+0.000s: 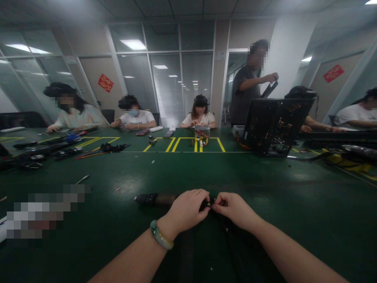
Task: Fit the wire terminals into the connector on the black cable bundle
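2 hands meet: the left hand [188,210] clasps a dark cylinder [151,198], the right hand [233,208] pinches its small end piece [208,204].

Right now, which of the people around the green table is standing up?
The person in the dark grey shirt, by the doorway; everyone else sits at the table.
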`<state>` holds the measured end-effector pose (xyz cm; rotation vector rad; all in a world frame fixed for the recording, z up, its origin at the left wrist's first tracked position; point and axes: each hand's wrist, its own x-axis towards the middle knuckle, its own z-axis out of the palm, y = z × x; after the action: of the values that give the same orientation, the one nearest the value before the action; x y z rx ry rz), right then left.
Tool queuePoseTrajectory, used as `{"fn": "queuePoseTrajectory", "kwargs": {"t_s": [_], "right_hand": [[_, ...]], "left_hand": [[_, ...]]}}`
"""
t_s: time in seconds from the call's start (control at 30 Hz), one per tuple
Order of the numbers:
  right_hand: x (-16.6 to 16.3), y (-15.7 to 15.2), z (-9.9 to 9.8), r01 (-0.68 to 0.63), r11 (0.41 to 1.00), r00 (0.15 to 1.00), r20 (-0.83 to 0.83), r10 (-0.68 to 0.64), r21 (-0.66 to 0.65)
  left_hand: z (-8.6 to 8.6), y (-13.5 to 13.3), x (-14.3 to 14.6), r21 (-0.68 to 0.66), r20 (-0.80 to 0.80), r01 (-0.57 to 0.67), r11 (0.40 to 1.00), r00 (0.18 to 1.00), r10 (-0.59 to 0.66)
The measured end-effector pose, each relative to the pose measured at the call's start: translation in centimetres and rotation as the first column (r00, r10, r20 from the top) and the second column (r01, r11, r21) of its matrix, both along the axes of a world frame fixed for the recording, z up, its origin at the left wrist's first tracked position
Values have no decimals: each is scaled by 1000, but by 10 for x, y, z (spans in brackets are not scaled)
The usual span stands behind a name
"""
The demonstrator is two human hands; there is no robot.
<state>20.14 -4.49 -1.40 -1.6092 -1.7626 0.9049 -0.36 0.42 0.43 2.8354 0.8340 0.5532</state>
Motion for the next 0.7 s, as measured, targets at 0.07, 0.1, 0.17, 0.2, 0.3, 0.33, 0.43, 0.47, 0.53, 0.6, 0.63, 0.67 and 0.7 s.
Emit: {"fn": "queuePoseTrajectory", "kwargs": {"t_s": [0.07,0.1,0.17,0.2,0.3,0.33,0.43,0.47,0.53,0.6,0.63,0.67,0.7], "right_hand": [[0,0,1,-4,1000,1000,4,4,-5],[0,0,1,-5,1000,1000,5,5,-7],[0,0,1,-8,1000,1000,5,8,-9],[0,0,1,-11,1000,1000,3,11,-9],[1,0,-2,-11,1000,1000,-5,11,-6],[1,0,-2,-9,1000,1000,-9,9,-7],[1,0,-2,-6,1000,1000,-10,6,-2],[1,0,-2,-9,1000,1000,-10,9,1],[1,-1,-1,-17,1000,1000,-6,17,7],[1,0,0,-26,1000,1000,2,26,10],[1,0,-1,-27,1000,1000,9,27,12],[1,1,-1,-24,1000,1000,16,24,15],[1,1,-1,-21,1000,1000,22,20,20]], "left_hand": [[-1,0,0,0,1,-4,1000,1000,4],[-1,0,0,1,1,-1,1000,1000,1],[0,1,0,0,-2,18,1000,1000,-18],[0,1,0,0,-3,29,1000,1000,-29],[1,1,0,-2,-8,43,999,999,-43],[0,1,0,-2,-5,36,999,999,-36],[-1,1,0,-6,5,7,1000,1000,-7],[-1,1,0,-8,5,-1,1000,1000,1],[-1,1,0,-8,2,-6,1000,1000,6],[0,1,1,-5,-3,2,1000,1000,-2],[0,1,1,-3,-6,7,1000,1000,-7],[1,1,1,-2,-11,14,1000,1000,-14],[1,1,1,-1,-17,20,1000,1000,-20]]}}
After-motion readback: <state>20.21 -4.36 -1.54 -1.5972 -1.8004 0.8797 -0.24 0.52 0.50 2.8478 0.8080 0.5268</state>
